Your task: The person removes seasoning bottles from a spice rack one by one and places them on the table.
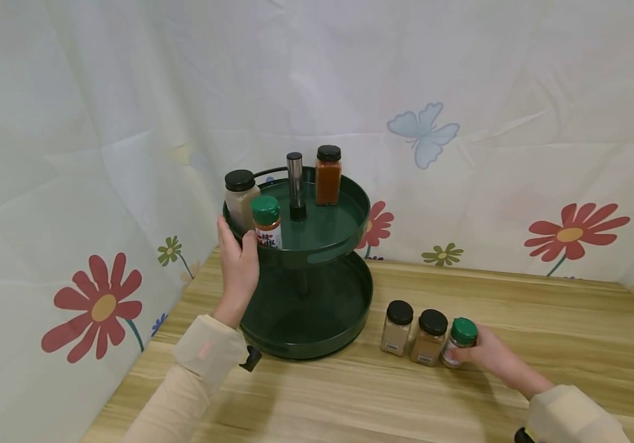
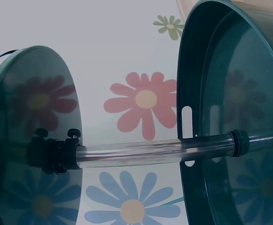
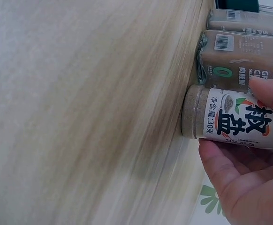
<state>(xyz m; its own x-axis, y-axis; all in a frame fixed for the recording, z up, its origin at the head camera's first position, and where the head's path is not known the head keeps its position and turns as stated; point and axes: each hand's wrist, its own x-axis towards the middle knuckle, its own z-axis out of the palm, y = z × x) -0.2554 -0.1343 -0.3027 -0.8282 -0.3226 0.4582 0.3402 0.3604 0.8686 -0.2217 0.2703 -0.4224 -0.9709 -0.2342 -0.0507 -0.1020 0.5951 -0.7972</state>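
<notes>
Green-capped shaker at right end of row on table, pinched between thumb and fingers of right hand. Brown jar and pale jar stand between it and two-tier stand. Left hand, fingers nearly straight, touches rim of upper tray beside whitish jar and second shaker.
</notes>
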